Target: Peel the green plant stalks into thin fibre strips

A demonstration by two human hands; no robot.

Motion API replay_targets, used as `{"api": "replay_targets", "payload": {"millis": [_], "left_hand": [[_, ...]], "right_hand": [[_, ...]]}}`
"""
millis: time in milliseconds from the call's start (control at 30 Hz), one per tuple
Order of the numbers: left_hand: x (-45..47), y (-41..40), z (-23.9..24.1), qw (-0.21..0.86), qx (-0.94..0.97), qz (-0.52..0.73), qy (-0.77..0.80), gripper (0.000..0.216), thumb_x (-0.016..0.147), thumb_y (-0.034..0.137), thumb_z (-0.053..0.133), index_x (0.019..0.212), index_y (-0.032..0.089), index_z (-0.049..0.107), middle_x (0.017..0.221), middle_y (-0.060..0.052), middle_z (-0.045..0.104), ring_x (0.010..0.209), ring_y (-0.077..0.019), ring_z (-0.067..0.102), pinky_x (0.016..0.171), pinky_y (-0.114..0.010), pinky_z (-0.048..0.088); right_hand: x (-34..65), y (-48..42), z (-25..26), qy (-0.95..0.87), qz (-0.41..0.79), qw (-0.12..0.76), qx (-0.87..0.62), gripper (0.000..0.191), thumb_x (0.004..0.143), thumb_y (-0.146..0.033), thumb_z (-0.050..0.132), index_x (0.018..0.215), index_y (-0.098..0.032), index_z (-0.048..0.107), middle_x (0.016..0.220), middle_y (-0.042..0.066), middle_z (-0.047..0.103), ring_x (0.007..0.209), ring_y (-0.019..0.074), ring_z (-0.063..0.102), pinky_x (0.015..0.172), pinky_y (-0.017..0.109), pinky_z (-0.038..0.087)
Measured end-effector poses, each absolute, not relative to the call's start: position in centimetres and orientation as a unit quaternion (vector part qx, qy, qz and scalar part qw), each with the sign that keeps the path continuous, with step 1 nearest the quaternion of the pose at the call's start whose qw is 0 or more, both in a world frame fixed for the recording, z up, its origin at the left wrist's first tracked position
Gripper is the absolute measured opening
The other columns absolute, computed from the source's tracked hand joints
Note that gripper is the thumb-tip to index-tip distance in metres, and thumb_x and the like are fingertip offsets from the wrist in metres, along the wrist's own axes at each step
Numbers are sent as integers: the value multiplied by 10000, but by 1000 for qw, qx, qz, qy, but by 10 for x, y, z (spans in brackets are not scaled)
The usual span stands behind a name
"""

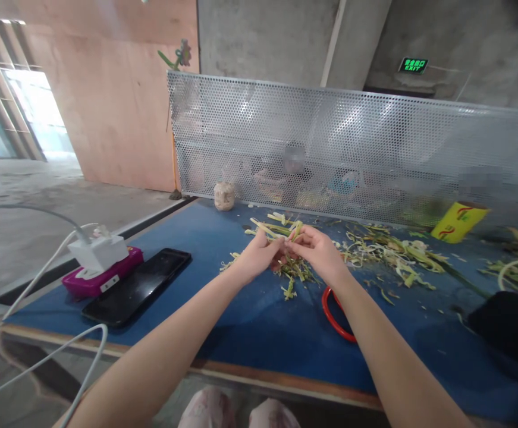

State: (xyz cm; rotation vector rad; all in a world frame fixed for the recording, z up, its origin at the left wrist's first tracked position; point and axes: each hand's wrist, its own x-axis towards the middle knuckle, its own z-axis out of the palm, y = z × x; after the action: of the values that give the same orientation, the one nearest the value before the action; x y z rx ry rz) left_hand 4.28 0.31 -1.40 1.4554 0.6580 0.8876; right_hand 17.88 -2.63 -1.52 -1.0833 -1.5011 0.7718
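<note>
Over the blue table, my left hand and my right hand meet, both closed on a pale green plant stalk held between their fingertips. Under and behind the hands lies a scatter of green and yellow stalk peelings. A red ring-shaped handle lies on the table just under my right wrist; the forearm hides part of it.
A black phone lies at the left beside a pink box with a white charger and cables. A perforated metal screen closes the far edge. More peelings, a yellow packet, a black object at right.
</note>
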Motion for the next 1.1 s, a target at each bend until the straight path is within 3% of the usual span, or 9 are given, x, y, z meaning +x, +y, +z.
{"api": "replay_targets", "payload": {"millis": [100,233,300,433,533,633,767,967,1100], "left_hand": [[42,4,-14,603,625,391,303,501,766,141,479,1219,127,267,502,63,492,410,-66,459,384,-156,337],[41,4,-14,632,580,396,328,689,756,124,486,1311,140,78,530,40,542,476,-104,540,395,-166,355],[42,3,-14,651,560,385,338,688,767,165,498,1313,146,80,555,23,561,493,-117,563,391,-172,355],[40,2,-9,693,535,352,330,487,772,221,527,1202,151,309,631,-7,583,515,-115,587,386,-171,352],[37,3,-6,745,494,304,328,139,798,198,477,912,121,496,679,-24,578,574,-105,608,391,-150,355],[35,5,-6,759,467,297,342,70,794,164,463,766,121,509,665,-10,563,545,-87,591,394,-150,371],[34,8,-8,765,442,308,353,44,776,134,475,739,130,498,626,4,554,479,-78,553,394,-170,390],[32,12,-9,764,427,313,368,85,752,84,475,685,134,460,558,14,531,473,-66,552,348,-107,297],[29,16,-10,762,423,312,378,59,745,73,488,731,125,464,617,-16,582,467,-56,544,352,-105,290]], "right_hand": [[177,-29,-13,-658,296,507,-472,102,662,-271,601,711,-196,553,662,-5,586,580,124,543,581,271,438],[179,-29,-13,-679,249,489,-488,69,667,-249,600,704,-192,594,762,22,627,656,146,571,637,292,456],[180,-28,-14,-681,239,485,-494,68,671,-249,600,709,-193,602,780,28,635,683,156,581,657,300,463],[180,-28,-13,-692,180,475,-513,58,684,-257,594,703,-207,616,835,37,648,797,187,596,738,323,457],[178,-30,-12,-709,112,449,-532,97,721,-272,558,734,-224,642,845,34,662,847,203,593,792,353,429],[176,-30,-12,-728,79,421,-535,117,731,-258,545,750,-242,660,863,29,667,873,213,586,805,365,411],[173,-30,-14,-726,63,411,-547,153,747,-308,534,753,-250,675,886,32,667,906,229,573,824,384,385],[174,-34,-9,-736,124,404,-529,375,856,-407,322,885,-271,670,919,22,656,921,220,562,849,384,357],[178,-33,-5,-719,76,439,-534,326,837,-376,376,855,-262,680,896,27,659,918,221,562,874,382,349]]}}
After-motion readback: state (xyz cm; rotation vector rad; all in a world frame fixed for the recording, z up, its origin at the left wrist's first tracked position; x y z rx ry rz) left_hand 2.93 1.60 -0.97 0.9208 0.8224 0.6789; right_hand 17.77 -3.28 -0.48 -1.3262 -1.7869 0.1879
